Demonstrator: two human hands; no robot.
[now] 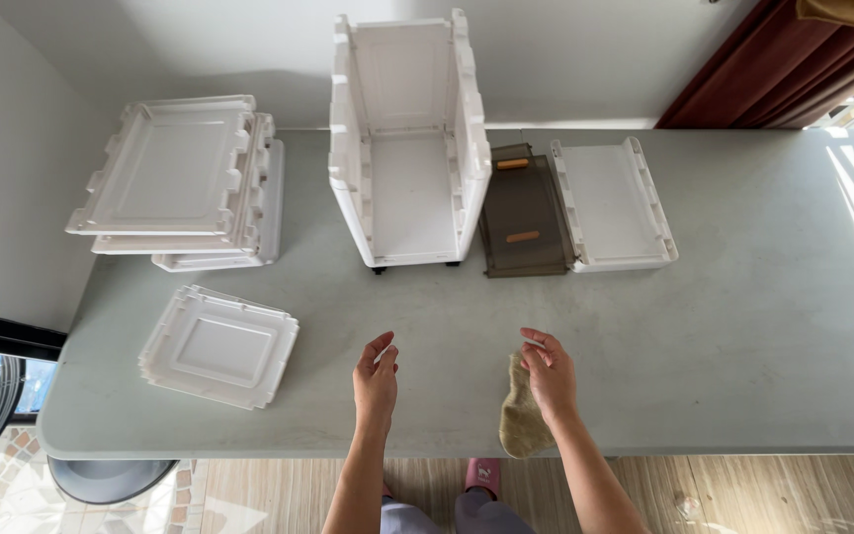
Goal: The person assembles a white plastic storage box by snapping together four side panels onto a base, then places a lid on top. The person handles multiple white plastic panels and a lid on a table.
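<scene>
A pale grey table [743, 326] is filling the view from the head camera, its near edge running just under the person's wrists and its far edge meeting a white wall; a white plastic frame [407, 148], open toward the viewer, is standing upright at the middle of the far side; a stack of white panels [175, 178] is lying flat to the left of it, well apart, overhanging the table's left edge a little; a single white panel [613, 203] is lying to the right of the frame, with a brown translucent panel [523, 213] wedged between the two and touching both; a smaller stack of square white trays [219, 346] is sitting near the front left corner; a beige cloth [520, 420] is hanging from the right hand [551, 376], which is pinching its top between curled fingers, the cloth drooping over the table's near edge; the left hand [376, 381] is hovering empty beside it, fingers loosely spread and half curled, touching nothing; bare tabletop is lying open between both hands and the frame, and widely to the right, where sunlight is striping the surface.
</scene>
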